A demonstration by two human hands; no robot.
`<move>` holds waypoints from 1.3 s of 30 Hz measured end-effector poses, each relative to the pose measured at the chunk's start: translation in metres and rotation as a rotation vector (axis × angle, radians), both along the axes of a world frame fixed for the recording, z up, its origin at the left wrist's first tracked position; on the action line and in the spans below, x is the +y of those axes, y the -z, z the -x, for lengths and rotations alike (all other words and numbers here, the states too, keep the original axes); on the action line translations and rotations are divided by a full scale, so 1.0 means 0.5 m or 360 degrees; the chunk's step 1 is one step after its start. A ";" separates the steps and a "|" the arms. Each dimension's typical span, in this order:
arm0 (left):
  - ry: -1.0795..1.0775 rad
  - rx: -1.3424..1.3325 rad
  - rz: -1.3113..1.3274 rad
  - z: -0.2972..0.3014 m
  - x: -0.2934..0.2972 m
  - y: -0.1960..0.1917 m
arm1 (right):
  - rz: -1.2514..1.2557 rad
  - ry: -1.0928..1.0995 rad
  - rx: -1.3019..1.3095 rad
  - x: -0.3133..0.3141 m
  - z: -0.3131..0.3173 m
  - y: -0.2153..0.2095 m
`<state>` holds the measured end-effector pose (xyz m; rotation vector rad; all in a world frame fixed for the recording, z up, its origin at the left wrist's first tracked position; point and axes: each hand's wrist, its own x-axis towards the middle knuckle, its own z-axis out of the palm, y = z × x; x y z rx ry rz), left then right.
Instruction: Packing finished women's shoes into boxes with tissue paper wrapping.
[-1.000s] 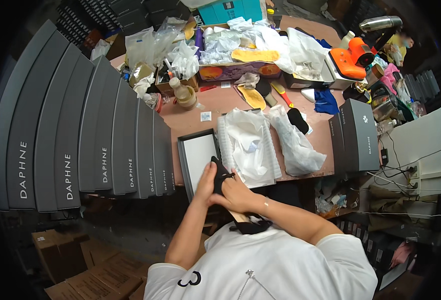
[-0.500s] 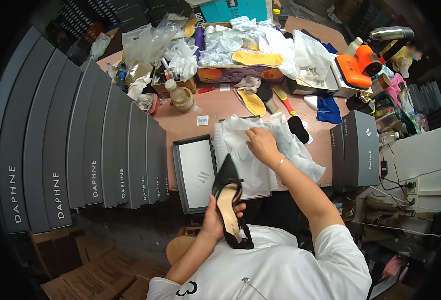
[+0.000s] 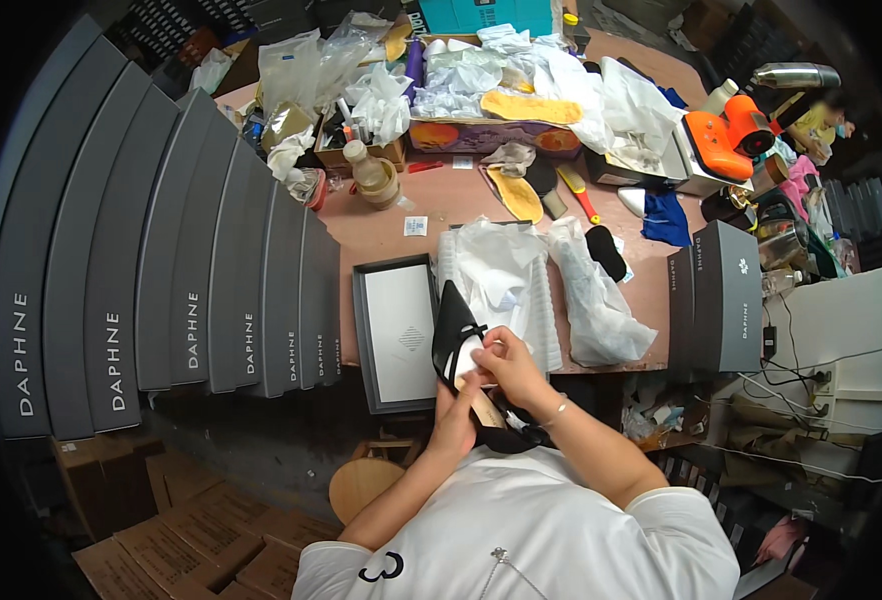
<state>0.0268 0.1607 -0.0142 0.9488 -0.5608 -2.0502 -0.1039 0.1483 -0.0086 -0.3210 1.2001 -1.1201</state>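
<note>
A black pointed high-heeled shoe [image 3: 452, 330] with a tan insole is held up over the table's near edge. My left hand [image 3: 455, 420] grips it from below, around the middle of the sole. My right hand [image 3: 506, 362] pinches a small piece of white paper [image 3: 471, 352] at the shoe's opening. Behind the shoe lies an open shoe box lined with white tissue paper [image 3: 501, 275], and its dark lid [image 3: 396, 335] lies face up to the left.
A curved row of grey shoe boxes [image 3: 191, 280] stands along the left. A plastic-bagged shoe [image 3: 596, 295] lies right of the open box; two upright grey boxes [image 3: 716, 295] stand further right. Insoles, bags, a bottle and an orange tool crowd the far table. A round stool [image 3: 361, 485] sits below.
My right hand came back from the tissue in the box with a bit of white paper and now meets the shoe. The left hand has raised the shoe slightly toward the table.
</note>
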 end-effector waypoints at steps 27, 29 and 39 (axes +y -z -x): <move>-0.0063 0.0103 -0.0597 -0.027 -0.086 0.035 | 0.1237 -0.0427 0.1941 -0.074 0.105 0.006; 0.0009 0.0108 -0.0498 -0.022 -0.080 0.025 | 0.1284 -0.0705 0.2014 -0.046 0.053 0.008; -0.0063 -0.0064 -0.0650 -0.053 -0.032 0.059 | 0.1054 -0.0487 0.2002 -0.092 0.060 0.081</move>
